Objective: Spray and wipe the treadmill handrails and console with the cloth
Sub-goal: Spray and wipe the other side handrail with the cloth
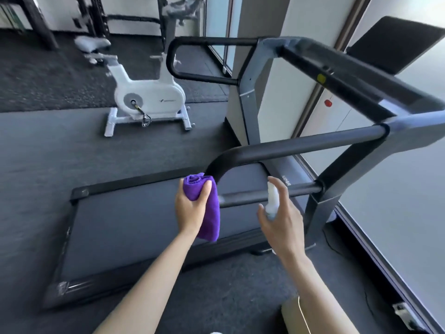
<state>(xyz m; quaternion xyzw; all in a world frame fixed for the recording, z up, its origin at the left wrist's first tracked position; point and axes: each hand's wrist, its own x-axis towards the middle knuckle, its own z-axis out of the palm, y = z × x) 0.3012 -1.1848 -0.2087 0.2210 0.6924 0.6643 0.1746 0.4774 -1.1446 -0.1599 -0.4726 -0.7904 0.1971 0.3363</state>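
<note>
Cloth bunched in left hand grip at handrail bend; right hand grips spray bottle.

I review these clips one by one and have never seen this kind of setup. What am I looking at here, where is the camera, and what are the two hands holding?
There is no robot: a person wears one camera on the head, looking forward and down, so the arms reach in from the bottom. The left hand holds a folded purple cloth against the bend of the near handrail of a treadmill. The right hand has its grip round a small white spray bottle, aimed toward the lower bar. Further off, the console joins both handrails. A white exercise bike stands behind on the dark floor.
</note>
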